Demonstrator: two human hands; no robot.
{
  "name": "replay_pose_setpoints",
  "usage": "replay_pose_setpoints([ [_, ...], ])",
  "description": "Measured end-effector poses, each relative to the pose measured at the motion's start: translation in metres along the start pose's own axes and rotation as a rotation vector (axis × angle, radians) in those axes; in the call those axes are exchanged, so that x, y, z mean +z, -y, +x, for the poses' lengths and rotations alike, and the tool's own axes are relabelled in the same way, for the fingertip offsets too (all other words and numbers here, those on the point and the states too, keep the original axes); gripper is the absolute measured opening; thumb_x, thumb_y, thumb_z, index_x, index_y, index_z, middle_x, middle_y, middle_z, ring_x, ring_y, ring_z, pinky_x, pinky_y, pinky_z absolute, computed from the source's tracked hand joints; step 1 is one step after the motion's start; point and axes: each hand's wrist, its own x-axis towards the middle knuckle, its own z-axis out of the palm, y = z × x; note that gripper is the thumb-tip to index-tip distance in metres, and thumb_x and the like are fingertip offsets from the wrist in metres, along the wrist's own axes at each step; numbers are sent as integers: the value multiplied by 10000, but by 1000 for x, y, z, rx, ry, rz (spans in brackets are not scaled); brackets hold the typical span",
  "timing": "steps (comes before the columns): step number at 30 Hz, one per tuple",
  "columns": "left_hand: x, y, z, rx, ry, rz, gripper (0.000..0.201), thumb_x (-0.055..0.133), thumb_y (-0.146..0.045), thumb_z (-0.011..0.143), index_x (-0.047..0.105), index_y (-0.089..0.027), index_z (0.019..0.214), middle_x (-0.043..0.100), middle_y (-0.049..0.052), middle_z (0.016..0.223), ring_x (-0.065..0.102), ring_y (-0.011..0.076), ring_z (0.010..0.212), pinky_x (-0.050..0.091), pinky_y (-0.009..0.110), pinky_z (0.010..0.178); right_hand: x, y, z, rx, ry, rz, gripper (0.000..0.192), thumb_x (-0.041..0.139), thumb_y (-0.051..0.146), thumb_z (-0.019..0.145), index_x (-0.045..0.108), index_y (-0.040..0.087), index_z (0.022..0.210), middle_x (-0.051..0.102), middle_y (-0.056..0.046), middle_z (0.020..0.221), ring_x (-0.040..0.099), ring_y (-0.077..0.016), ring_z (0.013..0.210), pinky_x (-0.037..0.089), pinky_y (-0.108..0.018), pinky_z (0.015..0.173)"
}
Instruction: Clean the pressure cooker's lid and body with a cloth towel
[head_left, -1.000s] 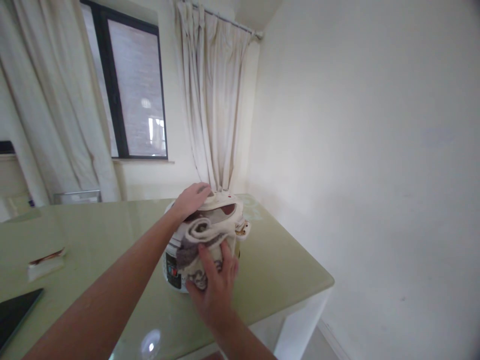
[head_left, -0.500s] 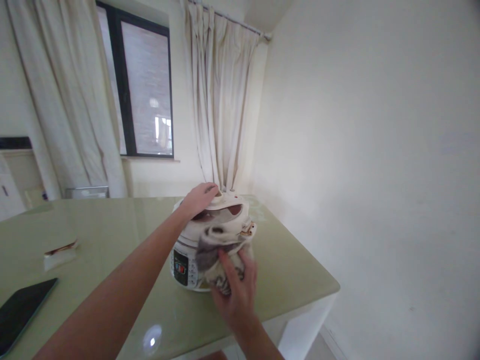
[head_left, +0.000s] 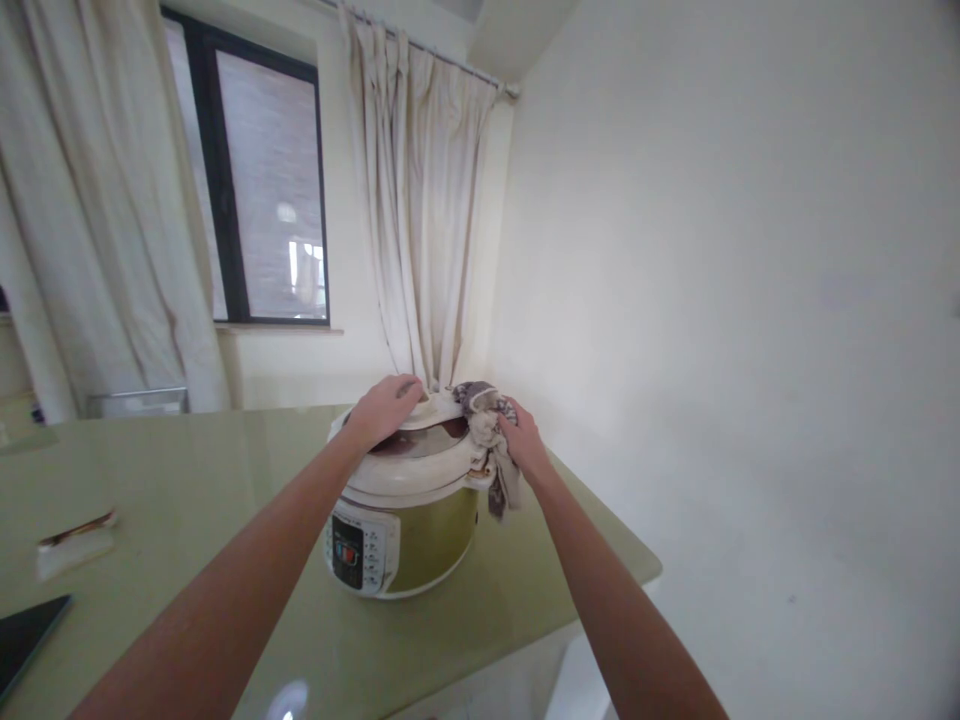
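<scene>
An electric pressure cooker [head_left: 439, 545] stands on the green-topped table, its white lid [head_left: 409, 480] on and its control panel [head_left: 358, 550] facing front left. My left hand [head_left: 386, 410] is closed over the handle [head_left: 435, 405] on top of the lid; some fingertips are hidden behind it. Bunched in my right hand [head_left: 526, 445] is a grey-and-white patterned cloth [head_left: 484, 420], pressed on the right side of the lid. A loose end of the cloth hangs down beside the cooker.
On the table [head_left: 247, 480], a small clear packet [head_left: 75, 550] lies to the left, with a dark tablet-like slab [head_left: 30, 635] nearer me. A bare wall [head_left: 712, 300] runs along the right. Curtains [head_left: 420, 200] and a window [head_left: 270, 190] are behind.
My right hand has moved the cloth from in front of the cooker up and back to the lid's right side. My left hand stays on the lid. The view has shifted slightly right.
</scene>
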Motion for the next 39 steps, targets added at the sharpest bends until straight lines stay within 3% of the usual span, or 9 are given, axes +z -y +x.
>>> replay_pose_setpoints([
  [4, 0, -2, -1, 13, -11, 10, 456, 382, -443, 975, 750, -231, 1140, 753, 93, 1265, 665, 276, 1198, 481, 364, 1042, 3, -6, -47, -39, -78, 77, 456, 511, 320, 857, 685, 190, 1258, 730, -115, 1216, 665, -290, 1164, 494, -488, 1089],
  [9, 0, -1, -1, 11, -11, 16, 470, 384, -452, 971, 739, -224, 1178, 741, 101, 1297, 658, 279, 1218, 473, 369, 1055, 12, 34, -102, -171, -101, -116, 572, 675, 397, 867, 603, 258, 1417, 572, -130, 1421, 533, -315, 1371, 411, -479, 1197],
  [13, 0, 0, -1, 1, -3, 6, 474, 392, -463, 972, 730, -226, 1204, 735, 97, 1304, 650, 279, 1235, 463, 372, 1072, 14, 47, -69, -46, -15, -222, 450, 633, 472, 915, 651, 279, 1321, 659, -105, 1268, 631, -300, 1197, 481, -461, 1088],
  [19, -2, -4, -4, -22, -1, 2, 460, 400, -452, 971, 735, -229, 1193, 736, 101, 1307, 657, 293, 1222, 477, 385, 1053, 9, 0, -1, 67, 40, -69, 316, 518, 404, 924, 671, 222, 1133, 751, -59, 1053, 669, -258, 1015, 509, -408, 988],
  [23, -2, -7, -4, -33, -20, 15, 467, 403, -459, 975, 733, -232, 1215, 736, 104, 1312, 665, 287, 1223, 481, 377, 1064, 10, -17, -24, -46, -2, 106, 389, 491, 411, 918, 652, 207, 1208, 751, -75, 1155, 668, -260, 1095, 498, -430, 1050],
  [26, -2, -8, -4, -31, -21, 22, 457, 406, -459, 977, 734, -235, 1202, 741, 99, 1301, 667, 279, 1215, 484, 370, 1061, 13, -1, -60, -105, -80, 28, 441, 530, 459, 946, 645, 232, 1306, 685, -103, 1298, 617, -280, 1255, 454, -476, 1137],
  [29, -2, -7, -4, -26, -17, 25, 451, 400, -455, 977, 736, -238, 1185, 740, 97, 1304, 664, 282, 1220, 482, 374, 1060, 17, 25, -84, -176, -86, -155, 720, 772, 596, 809, 605, 260, 1424, 512, -154, 1521, 471, -369, 1448, 409, -535, 1186],
  [33, -2, -5, -3, -27, -8, 15, 450, 413, -465, 971, 735, -247, 1199, 735, 84, 1321, 657, 275, 1235, 469, 363, 1076, 19, 34, -66, -150, -56, -177, 691, 772, 632, 818, 638, 254, 1381, 575, -155, 1430, 560, -361, 1347, 445, -531, 1136],
  [39, -3, -5, -3, -33, -4, 6, 447, 417, -445, 969, 734, -235, 1204, 734, 90, 1332, 649, 276, 1248, 460, 368, 1088, 18, -11, -21, 95, -19, 159, 521, 684, 613, 866, 678, 211, 1197, 755, -65, 1099, 687, -282, 1078, 511, -454, 1035],
])
